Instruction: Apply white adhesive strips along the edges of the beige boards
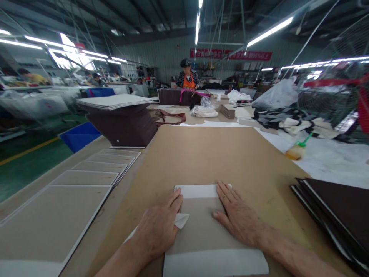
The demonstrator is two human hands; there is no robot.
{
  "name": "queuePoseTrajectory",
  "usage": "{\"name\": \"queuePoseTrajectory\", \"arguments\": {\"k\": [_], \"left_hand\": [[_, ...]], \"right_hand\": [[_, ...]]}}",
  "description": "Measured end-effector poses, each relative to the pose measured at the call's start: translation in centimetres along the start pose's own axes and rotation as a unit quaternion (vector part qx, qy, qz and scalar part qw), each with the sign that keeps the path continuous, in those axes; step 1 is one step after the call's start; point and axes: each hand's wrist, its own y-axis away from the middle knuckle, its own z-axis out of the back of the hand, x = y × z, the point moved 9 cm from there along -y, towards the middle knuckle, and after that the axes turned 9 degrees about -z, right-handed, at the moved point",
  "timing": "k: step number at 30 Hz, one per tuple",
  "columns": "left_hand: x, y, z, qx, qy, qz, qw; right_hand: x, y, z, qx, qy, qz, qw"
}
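Observation:
A grey-beige panel with white bands at its top and bottom [201, 227] lies in front of me on a brown board [207, 154]. My left hand [158, 227] rests at the panel's left edge, fingertips near its upper left corner. A folded white piece, paper or thin cloth [181, 220], sticks out from under that hand, whose fingers are closed on it. On the panel's right side my right hand [239, 215] lies flat, fingers stretched to the top band and thumb apart.
Overlapping similar panels [83, 207] run along the left. Behind them stands a tall dark stack [123, 123] topped with white sheets. Dark brown panels [337, 211] lie at the right, below a bottle with a green nozzle [298, 148]. A person in an orange apron [188, 81] stands across the table.

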Motion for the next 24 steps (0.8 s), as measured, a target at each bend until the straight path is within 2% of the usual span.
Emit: {"name": "queuePoseTrajectory", "arguments": {"k": [3,6,11,14,17,24], "left_hand": [[-0.1,0.0,0.3,-0.008,-0.001,-0.002,1.0],[-0.2,0.1,0.3,-0.008,-0.005,-0.002,1.0],[-0.3,0.4,0.6,-0.027,-0.017,0.009,0.999],[-0.2,0.5,0.8,-0.041,-0.031,0.028,0.998],[-0.2,0.5,0.8,-0.05,-0.031,0.038,0.998],[0.4,0.8,0.4,-0.058,-0.018,0.029,0.998]], "right_hand": [[-4.0,1.0,0.2,-0.014,0.024,-0.089,0.996],[-5.6,2.3,0.5,-0.022,0.023,-0.134,0.99],[-4.2,3.7,0.6,-0.021,-0.118,-0.112,0.986],[-3.7,3.3,1.6,-0.057,-0.218,-0.11,0.968],[-3.6,2.5,2.3,-0.079,-0.265,-0.121,0.953],[-4.5,1.6,3.0,-0.064,-0.418,-0.184,0.887]]}}
